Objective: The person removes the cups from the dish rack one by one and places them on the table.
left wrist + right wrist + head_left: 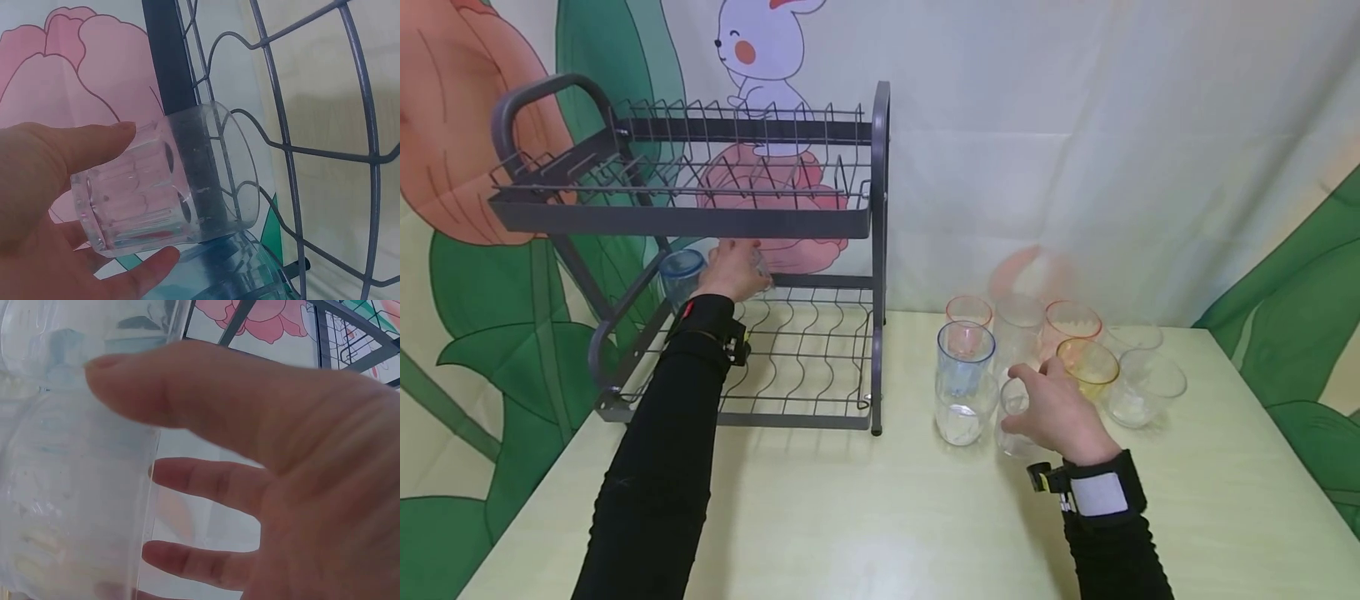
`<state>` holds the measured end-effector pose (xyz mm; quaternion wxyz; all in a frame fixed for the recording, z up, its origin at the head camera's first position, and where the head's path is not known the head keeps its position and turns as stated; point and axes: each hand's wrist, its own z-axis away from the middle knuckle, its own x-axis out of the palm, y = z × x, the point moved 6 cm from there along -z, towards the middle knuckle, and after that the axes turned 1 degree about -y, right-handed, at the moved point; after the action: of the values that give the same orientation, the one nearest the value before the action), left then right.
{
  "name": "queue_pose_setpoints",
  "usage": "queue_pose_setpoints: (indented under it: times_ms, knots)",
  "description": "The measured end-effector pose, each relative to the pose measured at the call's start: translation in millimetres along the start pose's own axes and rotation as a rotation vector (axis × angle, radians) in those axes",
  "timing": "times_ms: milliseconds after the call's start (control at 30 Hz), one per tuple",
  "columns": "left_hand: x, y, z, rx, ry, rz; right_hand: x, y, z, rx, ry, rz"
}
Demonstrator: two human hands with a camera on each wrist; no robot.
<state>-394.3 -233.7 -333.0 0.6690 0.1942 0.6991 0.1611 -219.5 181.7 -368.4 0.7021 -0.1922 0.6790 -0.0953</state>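
In the head view my left hand (733, 268) is inside the lower tier of the dark dish rack (681, 220). It grips a clear glass (162, 181) near its base, mouth toward the wire grid. A blue glass (681, 275) stands right beside it. My right hand (1060, 412) is at the front of a group of glasses, thumb and fingers spread about a clear glass (1017, 437). In the right wrist view the fingertips (172, 475) reach that glass's rim; whether they press on it I cannot tell.
Beside the right hand stand a blue-rimmed glass (966, 358), a yellow glass (1087, 362), a red-rimmed glass (1072, 321) and a clear glass (1142, 392). The rack's upper tier overhangs the left hand. A printed curtain (1075, 167) hangs behind the table (880, 517).
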Motion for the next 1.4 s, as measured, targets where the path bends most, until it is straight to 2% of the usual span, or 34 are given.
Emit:
queue_pose_setpoints:
  times_ms: [267,500,667,1100,1267,1400]
  knots:
    - [1.6,-0.2,-1.2,0.012,0.0,-0.007,-2.6,-1.4,3.7,-0.018,0.019,0.045]
    - [-2.4,-0.2,2.1,0.033,-0.003,-0.03,-5.5,-4.6,4.8,-0.012,-0.013,0.003]
    - [-3.5,0.0,2.9,0.04,-0.015,-0.055,-9.9,-5.8,5.7,-0.03,-0.001,-0.024]
    - [-7.6,8.9,3.2,0.109,-0.02,0.001,-28.3,-5.2,9.1,-0.044,0.043,-0.072]
    - [-7.9,16.0,10.3,0.129,-0.024,0.015,-32.8,-6.2,8.2,-0.053,0.05,-0.077]
    - [-10.3,15.4,18.3,0.127,-0.006,0.025,-31.2,-11.5,5.3,-0.094,0.062,-0.087]
